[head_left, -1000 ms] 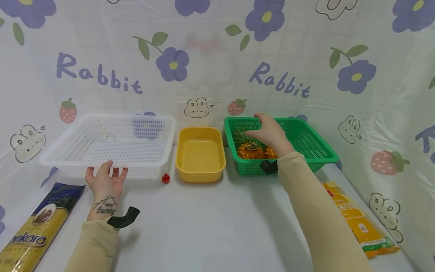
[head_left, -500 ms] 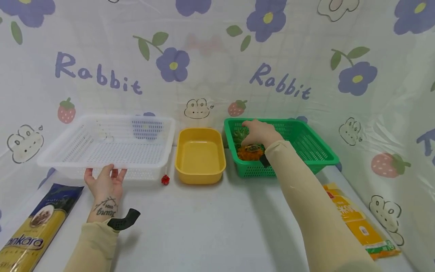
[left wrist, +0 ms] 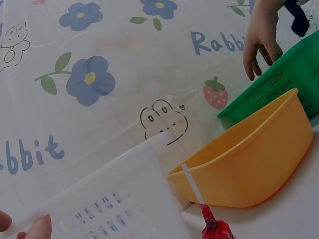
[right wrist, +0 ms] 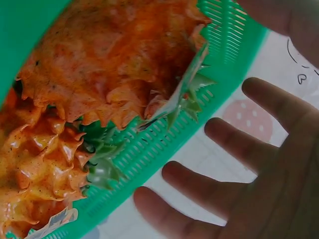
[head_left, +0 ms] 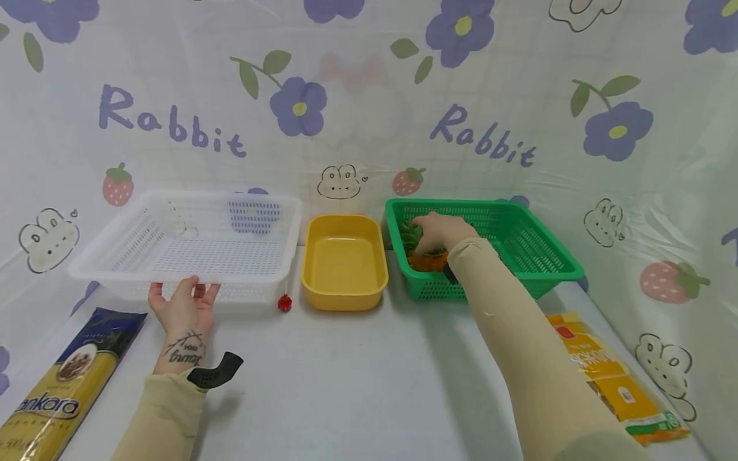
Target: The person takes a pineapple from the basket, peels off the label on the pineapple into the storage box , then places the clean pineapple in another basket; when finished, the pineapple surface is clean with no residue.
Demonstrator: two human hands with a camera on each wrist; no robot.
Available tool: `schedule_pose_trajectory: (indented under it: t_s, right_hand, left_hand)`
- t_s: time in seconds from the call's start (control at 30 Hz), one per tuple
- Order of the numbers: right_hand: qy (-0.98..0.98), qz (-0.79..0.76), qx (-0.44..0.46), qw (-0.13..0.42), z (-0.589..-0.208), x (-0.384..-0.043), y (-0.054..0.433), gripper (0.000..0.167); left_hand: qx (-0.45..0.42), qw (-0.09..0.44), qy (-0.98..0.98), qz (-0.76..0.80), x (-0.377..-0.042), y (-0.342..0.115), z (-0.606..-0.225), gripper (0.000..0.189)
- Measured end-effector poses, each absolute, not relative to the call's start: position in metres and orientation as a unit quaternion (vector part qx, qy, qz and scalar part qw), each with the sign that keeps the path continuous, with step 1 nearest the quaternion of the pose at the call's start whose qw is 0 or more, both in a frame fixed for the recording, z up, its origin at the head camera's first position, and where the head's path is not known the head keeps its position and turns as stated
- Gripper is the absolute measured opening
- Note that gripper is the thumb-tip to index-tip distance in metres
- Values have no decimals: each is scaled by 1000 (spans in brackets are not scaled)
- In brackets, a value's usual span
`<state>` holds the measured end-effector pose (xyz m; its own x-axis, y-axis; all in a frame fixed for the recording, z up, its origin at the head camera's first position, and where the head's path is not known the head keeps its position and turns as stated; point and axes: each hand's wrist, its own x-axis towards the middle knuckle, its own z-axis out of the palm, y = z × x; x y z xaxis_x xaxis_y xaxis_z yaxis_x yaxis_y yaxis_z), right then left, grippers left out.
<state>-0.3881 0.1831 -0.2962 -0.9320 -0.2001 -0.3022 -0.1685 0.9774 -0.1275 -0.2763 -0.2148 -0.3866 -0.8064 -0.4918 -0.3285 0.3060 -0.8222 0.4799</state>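
Observation:
My left hand (head_left: 187, 314) holds the front rim of the white plastic basket (head_left: 271, 275), thumb at the rim and fingers beneath it. My right hand (head_left: 441, 232) reaches into the green basket (head_left: 553, 256), over an orange, spiky pineapple (head_left: 426, 262); in the head view the hand hides part of the fruit. Two pineapples show in the right wrist view, one large in front (right wrist: 114, 59) and another pineapple (right wrist: 40, 164) beside it, both with labels. There the right hand's fingers (right wrist: 239, 144) are spread and apart from the fruit.
Between the baskets stands a yellow tub (head_left: 344, 301). A red-wrapped lollipop (left wrist: 217, 229) with a white stick is by the white basket's right front corner. Pasta (head_left: 75, 378) in a packet lies at left, an orange food packet (head_left: 619, 384) at right. A patterned curtain (head_left: 357, 96) hangs behind.
My right hand has come down from above the green basket into it, over the pineapple. The left hand stays at the white basket's rim.

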Motion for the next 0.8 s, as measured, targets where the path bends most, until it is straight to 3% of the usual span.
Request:
schedule_pose_trajectory:
  t_s: [0.23, 0.8]
  right_hand:
    - [973, -56, -49, 218, -302, -387, 182, 86]
    - [972, 6, -68, 226, -310, -386, 183, 76]
  left_hand:
    - [221, 216, -207, -928, -275, -218, -388, 77]
    - [241, 211, -217, -922, -278, -218, -387, 77]
